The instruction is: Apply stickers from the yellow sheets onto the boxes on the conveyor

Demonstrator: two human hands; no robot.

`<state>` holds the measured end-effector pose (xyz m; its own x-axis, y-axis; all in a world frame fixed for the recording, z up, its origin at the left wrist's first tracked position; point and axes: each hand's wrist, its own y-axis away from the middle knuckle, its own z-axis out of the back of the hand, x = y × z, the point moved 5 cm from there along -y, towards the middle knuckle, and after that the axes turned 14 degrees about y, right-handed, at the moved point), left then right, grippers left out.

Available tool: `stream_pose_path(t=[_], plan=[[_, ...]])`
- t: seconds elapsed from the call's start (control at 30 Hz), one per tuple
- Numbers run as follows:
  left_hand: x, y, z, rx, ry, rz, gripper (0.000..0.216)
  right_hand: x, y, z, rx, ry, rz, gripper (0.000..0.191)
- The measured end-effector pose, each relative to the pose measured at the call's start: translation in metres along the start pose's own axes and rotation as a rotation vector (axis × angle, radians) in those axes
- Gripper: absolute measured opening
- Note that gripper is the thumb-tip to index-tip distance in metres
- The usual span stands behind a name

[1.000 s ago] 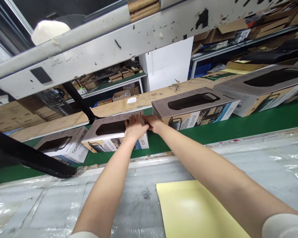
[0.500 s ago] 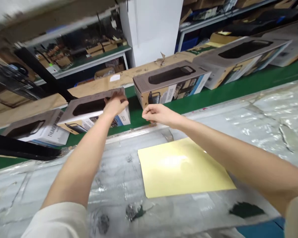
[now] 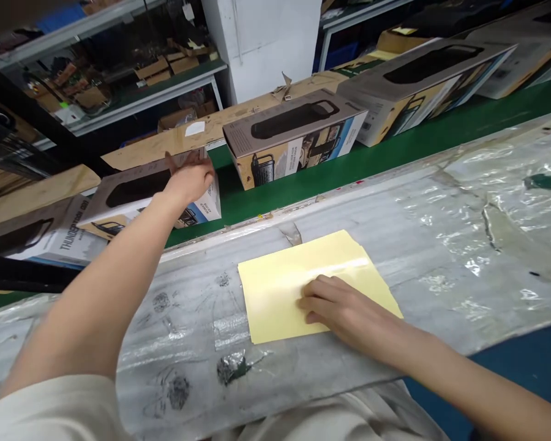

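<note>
My left hand reaches far forward and rests on the right end of a grey printed speaker box lying on the green conveyor belt, fingers spread flat on its top. My right hand lies on a pale yellow sheet on the plastic-covered bench in front of me; its fingers are curled low against the sheet's lower right part, and nothing shows in them.
More speaker boxes lie on the belt: one just right of my left hand, one further right, one at the left. A black bar crosses the left edge. Shelves with cardboard stand behind.
My right hand has drawn back from the box on the belt and come down onto the yellow sheet. My left hand stays on the box, which has moved left. The view has tipped downward.
</note>
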<state>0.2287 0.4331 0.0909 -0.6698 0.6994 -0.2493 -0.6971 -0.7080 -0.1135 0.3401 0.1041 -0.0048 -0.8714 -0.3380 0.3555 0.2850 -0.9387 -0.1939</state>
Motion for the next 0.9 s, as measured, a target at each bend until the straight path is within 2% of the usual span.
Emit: stream_pose_path(t=[0.07, 0.1, 0.13, 0.23, 0.27, 0.3, 0.37, 0.47, 0.53, 0.67, 0.8, 0.9], plan=[[-0.029, 0.017, -0.005, -0.064, 0.030, -0.095, 0.035, 0.003, 0.003, -0.005, -0.018, 0.013, -0.020, 0.026], [-0.047, 0.031, -0.012, -0.048, 0.079, -0.157, 0.034, 0.003, 0.004, -0.007, -0.021, 0.019, -0.026, 0.027], [-0.066, 0.049, -0.024, 0.012, 0.147, -0.224, 0.033, 0.004, 0.005, -0.009, -0.022, 0.025, -0.030, 0.029], [-0.117, 0.117, -0.073, 0.328, 0.400, -0.411, 0.032, 0.006, 0.007, -0.014, -0.016, 0.032, -0.038, 0.032], [-0.128, 0.140, -0.087, 0.390, 0.464, -0.454, 0.034, 0.007, 0.008, -0.015, -0.012, 0.030, -0.042, 0.032], [-0.135, 0.158, -0.099, 0.396, 0.514, -0.474, 0.036, 0.007, 0.008, -0.016, -0.007, 0.026, -0.050, 0.031], [-0.138, 0.182, -0.116, 0.340, 0.579, -0.490, 0.035, 0.008, 0.010, -0.017, -0.017, 0.017, -0.072, 0.029], [-0.128, 0.189, -0.124, 0.219, 0.693, -0.466, 0.032, 0.007, 0.014, -0.021, -0.071, 0.007, -0.104, 0.032], [-0.123, 0.185, -0.124, 0.194, 0.765, -0.457, 0.034, 0.005, 0.015, -0.025, -0.092, 0.003, -0.095, 0.034], [-0.120, 0.179, -0.120, 0.200, 0.844, -0.434, 0.037, 0.003, 0.011, -0.033, -0.065, 0.016, -0.086, 0.034], [-0.118, 0.179, -0.120, 0.224, 0.881, -0.360, 0.036, 0.000, 0.009, -0.035, -0.023, 0.006, -0.144, 0.029], [-0.117, 0.179, -0.122, 0.249, 0.887, -0.308, 0.033, -0.001, 0.013, -0.033, -0.060, -0.035, -0.170, 0.035]])
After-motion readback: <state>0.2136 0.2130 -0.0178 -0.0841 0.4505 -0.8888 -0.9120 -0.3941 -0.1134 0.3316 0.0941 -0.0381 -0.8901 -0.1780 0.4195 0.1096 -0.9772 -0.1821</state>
